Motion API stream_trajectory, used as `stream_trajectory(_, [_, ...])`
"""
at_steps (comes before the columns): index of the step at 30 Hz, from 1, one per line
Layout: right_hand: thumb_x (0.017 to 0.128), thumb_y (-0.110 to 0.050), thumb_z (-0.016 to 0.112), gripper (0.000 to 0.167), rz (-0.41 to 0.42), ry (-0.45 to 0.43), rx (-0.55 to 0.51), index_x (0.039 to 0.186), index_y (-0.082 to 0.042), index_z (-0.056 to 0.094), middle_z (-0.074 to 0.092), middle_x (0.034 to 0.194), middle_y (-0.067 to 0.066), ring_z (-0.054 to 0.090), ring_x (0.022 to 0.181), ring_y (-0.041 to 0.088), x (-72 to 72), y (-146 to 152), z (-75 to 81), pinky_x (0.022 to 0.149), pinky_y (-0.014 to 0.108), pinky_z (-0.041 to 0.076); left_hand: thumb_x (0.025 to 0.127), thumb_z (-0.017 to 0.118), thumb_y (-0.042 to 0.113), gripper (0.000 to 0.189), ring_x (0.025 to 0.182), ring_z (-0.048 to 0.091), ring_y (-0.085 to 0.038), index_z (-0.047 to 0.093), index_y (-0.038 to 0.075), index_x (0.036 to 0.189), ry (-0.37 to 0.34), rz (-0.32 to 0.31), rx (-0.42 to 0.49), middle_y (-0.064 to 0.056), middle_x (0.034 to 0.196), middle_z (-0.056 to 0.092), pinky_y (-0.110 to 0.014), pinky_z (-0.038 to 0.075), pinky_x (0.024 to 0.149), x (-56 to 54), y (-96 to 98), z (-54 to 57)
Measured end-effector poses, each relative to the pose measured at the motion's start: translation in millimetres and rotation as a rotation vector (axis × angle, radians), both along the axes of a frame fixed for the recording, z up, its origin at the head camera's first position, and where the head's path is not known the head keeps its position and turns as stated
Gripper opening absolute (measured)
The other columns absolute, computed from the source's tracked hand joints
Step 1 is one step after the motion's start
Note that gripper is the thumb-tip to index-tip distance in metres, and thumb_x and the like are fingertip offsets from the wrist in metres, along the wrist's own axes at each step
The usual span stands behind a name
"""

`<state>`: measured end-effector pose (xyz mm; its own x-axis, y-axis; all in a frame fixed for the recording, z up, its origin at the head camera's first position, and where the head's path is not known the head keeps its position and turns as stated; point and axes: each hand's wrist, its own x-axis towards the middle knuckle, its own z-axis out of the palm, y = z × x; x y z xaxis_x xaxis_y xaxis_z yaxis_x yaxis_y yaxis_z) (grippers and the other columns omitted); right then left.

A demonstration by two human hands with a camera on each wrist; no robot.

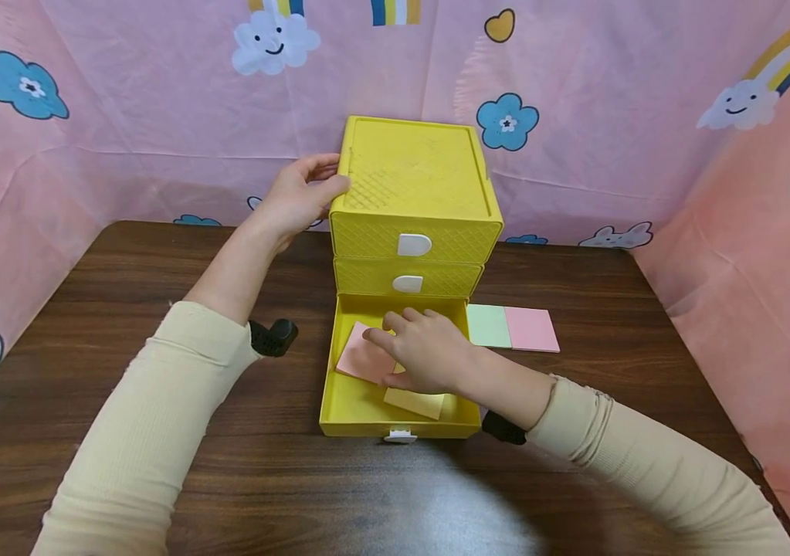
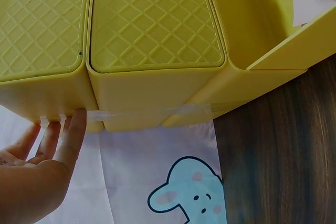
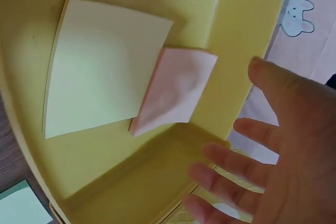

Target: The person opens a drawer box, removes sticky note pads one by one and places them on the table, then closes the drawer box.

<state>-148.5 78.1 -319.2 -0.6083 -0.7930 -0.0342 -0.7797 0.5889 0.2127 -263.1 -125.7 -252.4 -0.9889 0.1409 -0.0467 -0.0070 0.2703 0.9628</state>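
Note:
A yellow chest of three small drawers (image 1: 415, 166) stands on the table with its bottom drawer (image 1: 349, 411) pulled out. Inside that drawer lie a pink sticky note pad (image 1: 358, 357) and a pale yellow sticky note pad (image 1: 414, 403); in the right wrist view the two pads sit side by side. My left hand (image 1: 300, 193) rests against the chest's upper left side, thumb at the top edge and fingertips along the side wall. Above the open drawer, my right hand (image 1: 429, 351) hovers over the pads with spread fingers, holding nothing, and partly hides them in the head view.
To the right of the chest, a green sticky note pad (image 1: 488, 326) and another pink pad (image 1: 532, 330) lie side by side on the dark wooden table (image 1: 262, 463). Behind and at the sides hangs a pink patterned cloth (image 1: 158, 116). The upper two drawers are closed.

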Motion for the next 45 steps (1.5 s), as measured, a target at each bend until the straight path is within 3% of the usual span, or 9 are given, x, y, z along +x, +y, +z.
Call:
stream_trajectory(6, [0.079, -0.055, 0.061, 0.065, -0.068, -0.095, 0.085, 0.134, -0.022, 0.046, 0.057, 0.112, 0.003, 0.056, 0.099, 0.023, -11.0, -2.8, -4.8, 0.075, 0.033, 0.050, 0.093, 0.052, 0.027, 0.055, 0.120, 0.044, -0.017, 0.033, 0.016, 0.143, -0.007, 0.001, -0.001, -0.005, 0.142, 0.036, -0.031, 0.045, 0.093, 0.3, 0.6, 1.1])
stream_trajectory(12, [0.079, -0.055, 0.061, 0.067, -0.100, -0.136, 0.123, 0.136, -0.024, 0.044, 0.056, 0.112, 0.003, 0.056, 0.095, 0.023, -18.8, -6.0, -11.9, 0.075, 0.034, 0.050, 0.093, 0.051, 0.027, 0.055, 0.120, 0.044, -0.017, 0.033, 0.016, 0.144, -0.007, 0.002, -0.005, -0.005, 0.142, 0.036, -0.032, 0.045, 0.094, 0.5, 0.5, 1.1])
stream_trajectory(19, [0.080, -0.057, 0.060, 0.069, -0.142, -0.242, 0.160, 0.138, -0.027, 0.039, 0.052, 0.120, 0.005, 0.054, 0.100, 0.025, -25.9, -10.3, -19.6, 0.080, 0.038, 0.050, 0.092, 0.051, 0.026, 0.055, 0.120, 0.044, -0.018, 0.034, 0.015, 0.143, 0.000, 0.005, -0.005, -0.005, 0.141, 0.037, -0.032, 0.045, 0.093, 0.1, 1.0, 0.6])
stream_trajectory(32, [0.076, -0.062, 0.062, 0.075, -0.161, -0.285, 0.203, 0.137, -0.030, 0.035, 0.045, 0.134, 0.008, 0.051, 0.111, 0.030, -27.8, -23.5, -32.4, 0.086, 0.039, 0.048, 0.092, 0.052, 0.027, 0.055, 0.118, 0.045, -0.017, 0.034, 0.015, 0.143, 0.006, 0.010, -0.002, -0.005, 0.141, 0.037, -0.030, 0.046, 0.090, -0.5, 1.2, -0.2])
stream_trajectory(45, [0.076, -0.059, 0.063, 0.083, -0.145, -0.212, 0.246, 0.144, -0.027, 0.028, 0.043, 0.134, 0.008, 0.052, 0.110, 0.030, -22.9, -27.7, -42.3, 0.083, 0.039, 0.050, 0.092, 0.053, 0.027, 0.055, 0.116, 0.046, -0.017, 0.035, 0.016, 0.142, 0.004, 0.016, 0.003, -0.005, 0.140, 0.037, -0.028, 0.047, 0.087, -0.8, 1.2, -1.4])
